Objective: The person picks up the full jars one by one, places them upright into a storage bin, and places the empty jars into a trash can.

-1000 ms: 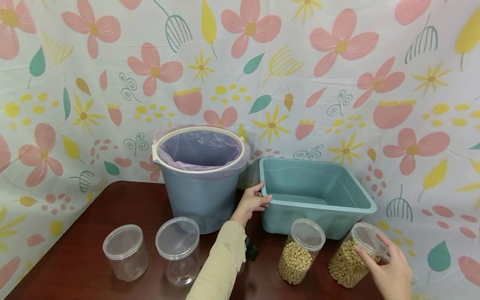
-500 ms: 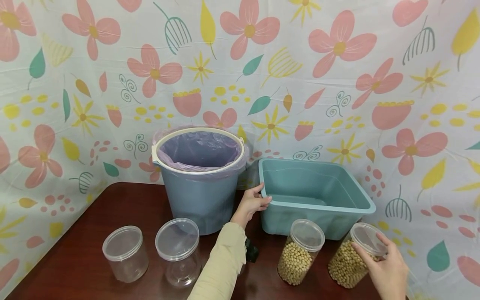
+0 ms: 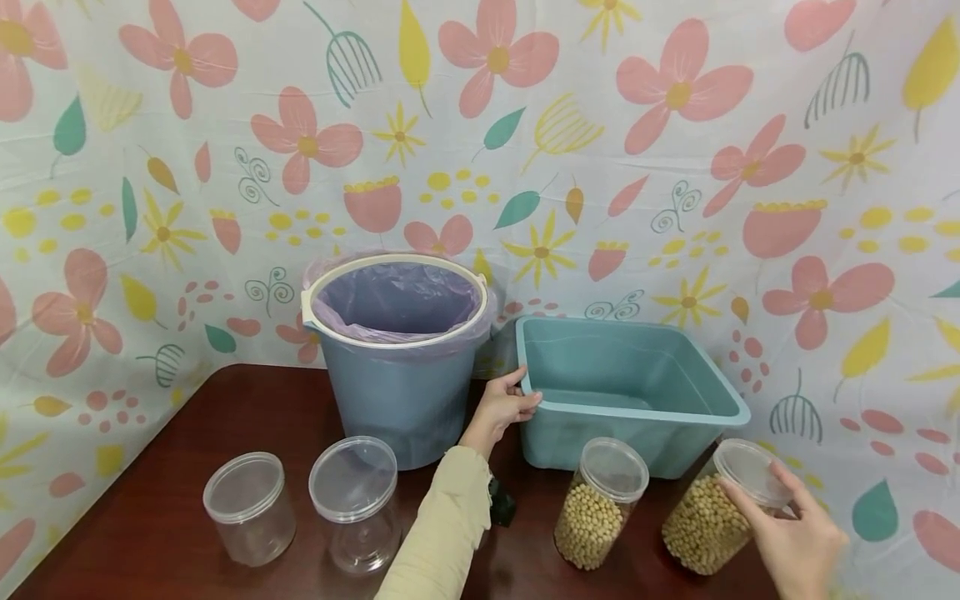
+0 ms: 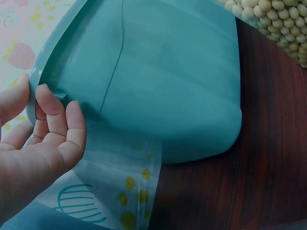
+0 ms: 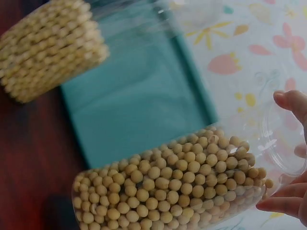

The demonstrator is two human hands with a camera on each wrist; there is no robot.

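Note:
My left hand [image 3: 501,410] grips the near-left corner of a teal plastic basin [image 3: 630,412], thumb and fingers on either side of its rim. At the right, my right hand [image 3: 795,533] holds a clear jar of soybeans [image 3: 703,525] near its lidded top, thumb on one side and fingers on the other. That jar leans to the right, and the beans inside lie at a slant in the right wrist view. A second lidded jar of soybeans [image 3: 588,521] stands in front of the basin, touched by neither hand. The basin's visible inside holds nothing.
Left of the basin stands a blue bucket [image 3: 397,392] lined with a thin purple bag. Two clear lidded jars without beans, a short jar [image 3: 251,508] and a taller jar [image 3: 356,508], stand at the left of the dark red table [image 3: 150,500]. Flowered cloth [image 3: 450,167] hangs behind.
The jar in my right hand has shifted slightly right and its top leans further right. My left hand keeps its hold on the basin rim.

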